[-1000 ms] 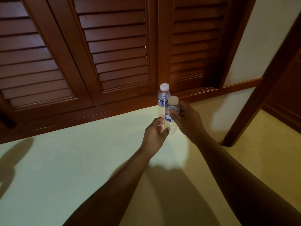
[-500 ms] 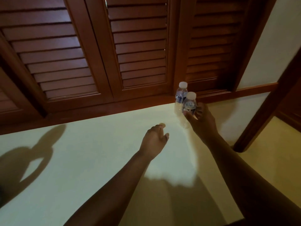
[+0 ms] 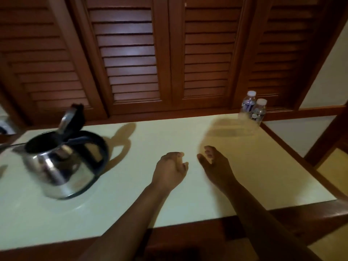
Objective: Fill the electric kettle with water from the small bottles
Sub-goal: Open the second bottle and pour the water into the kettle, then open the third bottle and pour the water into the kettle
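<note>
A steel electric kettle [image 3: 62,162] with a black handle stands on the left of the pale tabletop [image 3: 150,194], its lid flipped up. Two small capped water bottles stand side by side at the far right corner: the back bottle [image 3: 249,103] and the front bottle [image 3: 259,111]. My left hand [image 3: 170,169] hovers over the middle of the table with fingers loosely curled, holding nothing. My right hand [image 3: 216,166] is just right of it, fingers spread and empty. Both hands are well short of the bottles and to the right of the kettle.
Dark wooden louvred doors [image 3: 131,59] rise behind the table. A wooden rim [image 3: 282,213] edges the tabletop at front and right. A wooden post [image 3: 327,134] and pale wall lie past the right edge. A cord runs off the kettle's left.
My right hand has let go of the front bottle and drawn back toward me. The view has swung left and pulled back, bringing the kettle into sight.
</note>
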{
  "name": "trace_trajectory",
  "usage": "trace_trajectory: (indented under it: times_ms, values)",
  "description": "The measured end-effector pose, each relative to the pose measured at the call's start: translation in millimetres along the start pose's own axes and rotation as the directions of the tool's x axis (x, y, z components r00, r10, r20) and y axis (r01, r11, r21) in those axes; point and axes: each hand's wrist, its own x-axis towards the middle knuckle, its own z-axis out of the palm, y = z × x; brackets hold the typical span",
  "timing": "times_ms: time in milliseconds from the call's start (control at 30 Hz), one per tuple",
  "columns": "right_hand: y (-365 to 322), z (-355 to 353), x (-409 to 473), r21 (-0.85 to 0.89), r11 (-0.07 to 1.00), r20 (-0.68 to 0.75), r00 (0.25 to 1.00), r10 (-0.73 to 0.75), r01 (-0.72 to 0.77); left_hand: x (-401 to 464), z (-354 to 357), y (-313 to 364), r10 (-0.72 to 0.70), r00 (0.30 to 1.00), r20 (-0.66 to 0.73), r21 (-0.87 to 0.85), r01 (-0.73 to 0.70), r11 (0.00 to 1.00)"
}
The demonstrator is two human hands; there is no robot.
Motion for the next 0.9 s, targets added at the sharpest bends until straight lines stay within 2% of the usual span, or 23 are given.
trace_trajectory:
  times_ms: [200,367,500,633,733,900]
  values:
    - [-61.4,79.5,-75.6,-0.015,0.987,0.137,0.979,-0.154,0.157,-111.3,-72.0,-58.6,-0.106,0.992,-0.065,0.07,0.111,0.991]
    - [-110.9,140.1,-116.5,0.044,0.977,0.243,0.946,-0.215,0.211,-184.8,-127.0,-112.8,-0.235,0.965,-0.112,0.092,0.246,0.965]
    - [-148.1,179.8,-137.4,0.162,0.963,0.304,0.917,-0.258,0.217,-223.2,-168.7,-147.0,-0.41,0.89,-0.2,-0.082,0.402,0.912]
    - [-181.2,210.2,-150.0,0.268,0.906,0.319,0.857,-0.405,0.328,-245.5,-201.5,-178.2,-0.494,0.818,-0.296,-0.156,0.468,0.87]
    - [-210.2,231.4,-151.7,0.329,0.879,0.349,0.821,-0.452,0.344,-255.3,-232.3,-190.5,-0.554,0.712,-0.431,-0.243,0.499,0.832]
    - [-267.3,267.9,-145.3,0.434,0.826,0.433,0.721,-0.541,0.359,-263.4,-290.9,-204.0,-0.491,0.578,-0.652,-0.222,0.474,0.852]
